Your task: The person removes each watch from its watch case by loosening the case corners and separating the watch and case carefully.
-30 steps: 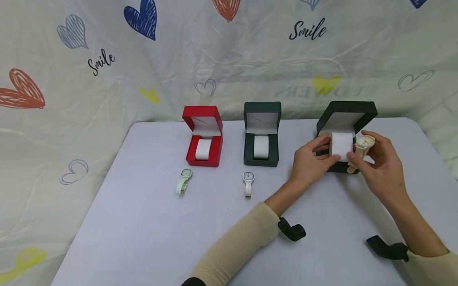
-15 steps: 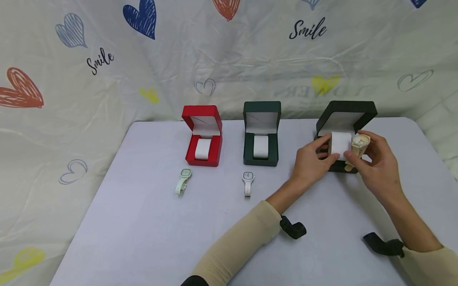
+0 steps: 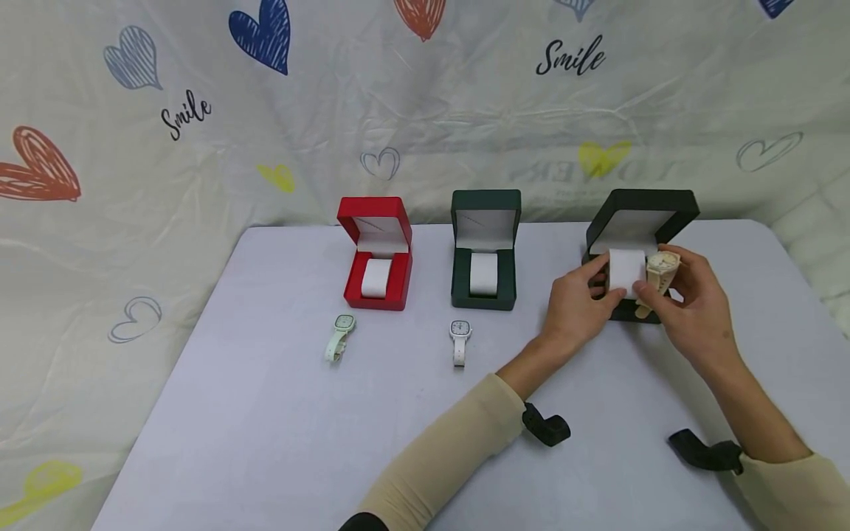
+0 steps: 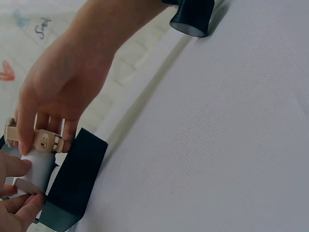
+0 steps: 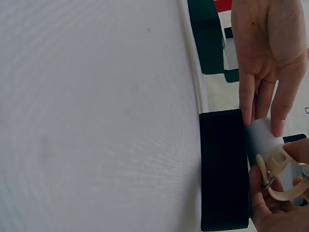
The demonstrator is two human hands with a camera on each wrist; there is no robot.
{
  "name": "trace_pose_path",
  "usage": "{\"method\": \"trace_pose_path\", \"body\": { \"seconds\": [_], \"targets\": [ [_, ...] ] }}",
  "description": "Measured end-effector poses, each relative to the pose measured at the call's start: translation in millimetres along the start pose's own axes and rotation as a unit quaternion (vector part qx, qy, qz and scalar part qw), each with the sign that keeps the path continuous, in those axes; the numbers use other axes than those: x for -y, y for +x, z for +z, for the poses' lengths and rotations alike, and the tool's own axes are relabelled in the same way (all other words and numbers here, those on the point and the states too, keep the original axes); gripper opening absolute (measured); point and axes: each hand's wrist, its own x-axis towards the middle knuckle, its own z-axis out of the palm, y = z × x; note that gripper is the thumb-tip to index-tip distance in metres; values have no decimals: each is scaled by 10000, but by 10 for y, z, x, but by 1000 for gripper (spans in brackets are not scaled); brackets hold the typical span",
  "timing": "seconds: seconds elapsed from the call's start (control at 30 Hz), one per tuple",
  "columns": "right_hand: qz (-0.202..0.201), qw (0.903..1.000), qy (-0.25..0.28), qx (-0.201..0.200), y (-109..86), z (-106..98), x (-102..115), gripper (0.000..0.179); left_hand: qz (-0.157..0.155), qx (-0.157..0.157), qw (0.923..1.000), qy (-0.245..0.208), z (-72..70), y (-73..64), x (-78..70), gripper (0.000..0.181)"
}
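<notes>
My left hand (image 3: pixel 578 302) pinches the left end of a white watch cushion (image 3: pixel 626 273) between thumb and fingers. The cushion is over the front part of an open black watch box (image 3: pixel 640 199). At its right end my right hand (image 3: pixel 700 310) holds a cream wristwatch (image 3: pixel 662 269), dial up. In the right wrist view the watch strap (image 5: pixel 289 193) is a buckled loop beside the cushion (image 5: pixel 265 137); whether it goes round the cushion I cannot tell. The left wrist view shows the right thumb (image 4: pixel 28 137) against the strap and the left fingers (image 4: pixel 21 205) at the cushion.
Left of the hands stand an open green watch box (image 3: pixel 462 284) and an open red one (image 3: pixel 353 287), each with a white cushion. In front of them lie a white watch (image 3: pixel 460 341) and a pale green watch (image 3: pixel 340 338) on the white table (image 3: pixel 279 442).
My right hand and the cream watch have shifted a little to the left, along with the cushion. The left hand keeps its pinch. The boxes and other watches have not moved.
</notes>
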Motion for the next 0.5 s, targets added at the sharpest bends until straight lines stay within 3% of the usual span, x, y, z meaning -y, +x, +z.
{"method": "trace_pose_path", "body": {
  "seconds": [0.5],
  "targets": [
    [113, 9993, -319, 163, 31, -30, 23, 64, 57, -190, 9985, 512, 29, 6, 9, 58]
  ]
}}
